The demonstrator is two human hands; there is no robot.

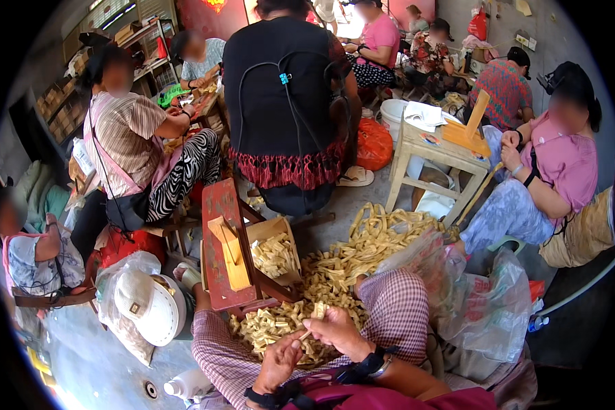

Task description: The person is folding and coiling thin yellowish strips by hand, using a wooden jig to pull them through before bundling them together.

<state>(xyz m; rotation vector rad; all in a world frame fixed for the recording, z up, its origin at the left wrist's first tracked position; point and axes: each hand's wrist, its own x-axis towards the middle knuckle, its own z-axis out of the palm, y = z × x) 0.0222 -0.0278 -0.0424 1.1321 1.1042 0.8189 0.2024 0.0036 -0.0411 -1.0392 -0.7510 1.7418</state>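
Between my two hands is a small folded piece of pale yellow strip [319,311]. My right hand [342,333] is closed on it, with its upper end showing above the fingers. My left hand [279,362] pinches a narrow end of the strip, fingertips close to the right hand's. Both hands are just above my lap, over a heap of similar short folded pieces [263,330]. What the strip is made of I cannot tell.
Long loose strips [383,236] lie on the floor ahead. A red wooden bench [222,294] bears a yellow wooden block [234,263]; beside it stands a cardboard box [295,273] of pieces. Plastic bags [495,307] lie right, a white bucket [160,318] left. Several people sit around.
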